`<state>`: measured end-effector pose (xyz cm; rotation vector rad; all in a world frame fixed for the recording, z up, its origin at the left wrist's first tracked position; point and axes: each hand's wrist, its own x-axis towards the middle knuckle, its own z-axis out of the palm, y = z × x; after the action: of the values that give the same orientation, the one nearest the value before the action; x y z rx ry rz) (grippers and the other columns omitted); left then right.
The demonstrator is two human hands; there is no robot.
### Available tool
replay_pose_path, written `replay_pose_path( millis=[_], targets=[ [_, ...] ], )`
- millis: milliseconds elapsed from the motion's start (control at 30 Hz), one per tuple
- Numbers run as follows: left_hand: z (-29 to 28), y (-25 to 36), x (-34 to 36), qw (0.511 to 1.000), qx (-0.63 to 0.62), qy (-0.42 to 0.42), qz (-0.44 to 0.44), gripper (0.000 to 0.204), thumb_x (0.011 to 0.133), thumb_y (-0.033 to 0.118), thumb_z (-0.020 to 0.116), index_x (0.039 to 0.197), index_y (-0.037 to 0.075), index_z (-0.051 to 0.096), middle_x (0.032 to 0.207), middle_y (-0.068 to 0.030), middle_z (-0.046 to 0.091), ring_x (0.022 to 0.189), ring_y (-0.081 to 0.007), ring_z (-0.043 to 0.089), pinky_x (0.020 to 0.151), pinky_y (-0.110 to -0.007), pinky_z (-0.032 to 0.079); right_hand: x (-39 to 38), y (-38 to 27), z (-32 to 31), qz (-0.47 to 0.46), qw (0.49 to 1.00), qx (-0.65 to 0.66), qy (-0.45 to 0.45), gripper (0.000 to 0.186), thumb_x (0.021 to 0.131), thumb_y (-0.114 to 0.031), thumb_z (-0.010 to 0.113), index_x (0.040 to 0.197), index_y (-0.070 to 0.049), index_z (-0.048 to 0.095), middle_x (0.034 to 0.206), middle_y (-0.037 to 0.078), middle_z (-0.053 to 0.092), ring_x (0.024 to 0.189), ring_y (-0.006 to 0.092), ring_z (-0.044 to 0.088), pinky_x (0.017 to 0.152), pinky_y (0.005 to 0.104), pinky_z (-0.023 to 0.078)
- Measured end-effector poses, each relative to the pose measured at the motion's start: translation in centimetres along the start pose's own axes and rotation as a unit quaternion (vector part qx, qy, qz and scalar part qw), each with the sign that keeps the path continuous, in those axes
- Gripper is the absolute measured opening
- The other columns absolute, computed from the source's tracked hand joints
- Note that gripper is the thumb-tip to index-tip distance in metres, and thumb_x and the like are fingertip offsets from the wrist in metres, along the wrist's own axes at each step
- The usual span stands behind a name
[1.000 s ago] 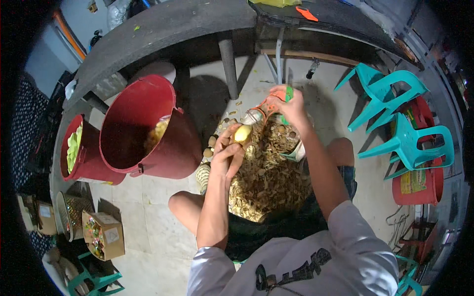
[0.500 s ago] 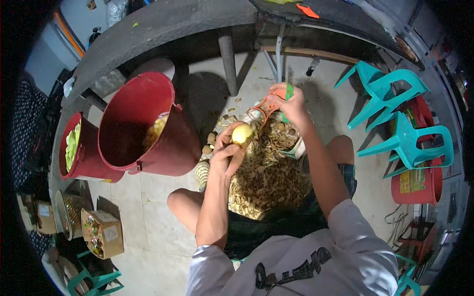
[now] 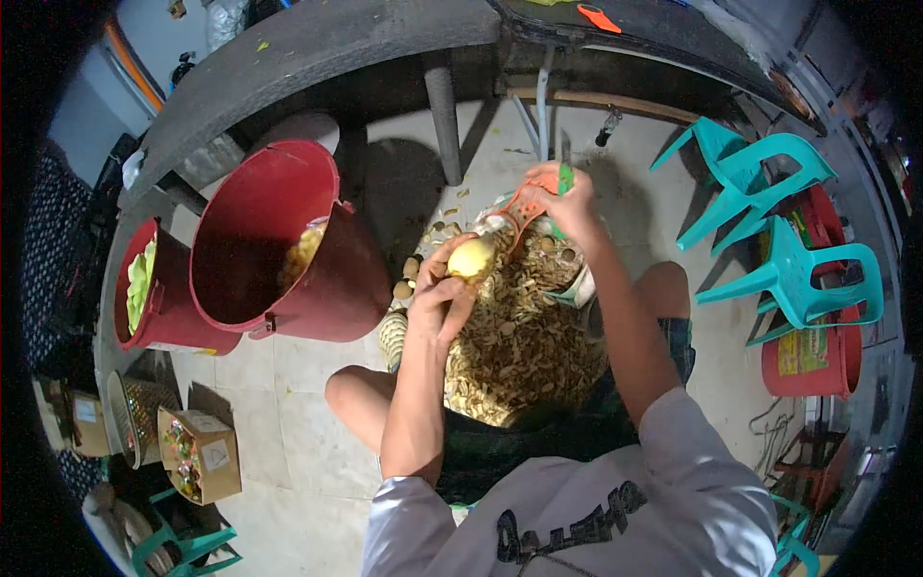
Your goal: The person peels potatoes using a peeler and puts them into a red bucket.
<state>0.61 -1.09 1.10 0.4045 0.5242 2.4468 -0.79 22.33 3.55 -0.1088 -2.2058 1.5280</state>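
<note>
My left hand grips a peeled yellow potato between fingers and thumb, above a large heap of brown peelings lying between my legs. An orange Y-shaped peeler is closed in my right hand, its head just beyond the potato. Against the same palm sits a green handle with a narrow grey blade-like part sticking out past it. Several unpeeled brown potatoes lie on the floor left of the heap, and a few more rest among the peelings.
To my left stands a big red bucket with peeled yellow pieces inside, beside a smaller red bucket holding pale green produce. Teal plastic chairs stand at right. A dark table spans the far side; a cardboard box sits lower left.
The potato has turned slightly in my left hand and sits a little lower-left. The grey part beyond the green handle now shows. Both arms stay nearly where they were.
</note>
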Motion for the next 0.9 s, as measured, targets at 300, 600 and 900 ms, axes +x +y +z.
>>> replay_pose_path(
  millis=[300,600,900],
  targets=[
    [1.2,0.4,-0.2,1.000,-0.004,0.017,-0.006,0.058,0.064,-0.004,0.072,0.119,-0.005,0.052,0.108,-0.0121,0.062,0.103,-0.0206,0.058,0.091,-0.031,0.045,-0.3,0.1,0.1,0.022,0.998,0.056,0.007,0.027,0.074,-0.013,0.077,0.095,-0.002,0.066,0.089,0.005,0.069,0.084,0.0144,0.064,0.077,0.0295,0.050],
    [1.0,0.4,-0.2,0.999,-0.018,0.025,-0.011,0.059,0.063,-0.006,0.073,0.118,-0.005,0.053,0.108,-0.0108,0.062,0.102,-0.0210,0.060,0.092,-0.031,0.045,-1.5,-3.9,0.2,0.085,0.991,0.101,-0.015,0.025,0.076,-0.015,0.076,0.094,-0.002,0.066,0.089,0.009,0.068,0.080,0.0148,0.065,0.074,0.0295,0.051],
    [0.3,0.3,0.1,0.994,0.102,0.028,0.016,0.056,0.067,0.003,0.072,0.119,-0.006,0.052,0.112,-0.0150,0.061,0.105,-0.0236,0.058,0.098,-0.034,0.041,-1.5,-3.7,0.5,-0.062,0.998,0.019,-0.021,0.026,0.076,-0.016,0.076,0.096,-0.004,0.065,0.094,0.007,0.068,0.077,0.0139,0.065,0.065,0.0281,0.053]
  ],
)
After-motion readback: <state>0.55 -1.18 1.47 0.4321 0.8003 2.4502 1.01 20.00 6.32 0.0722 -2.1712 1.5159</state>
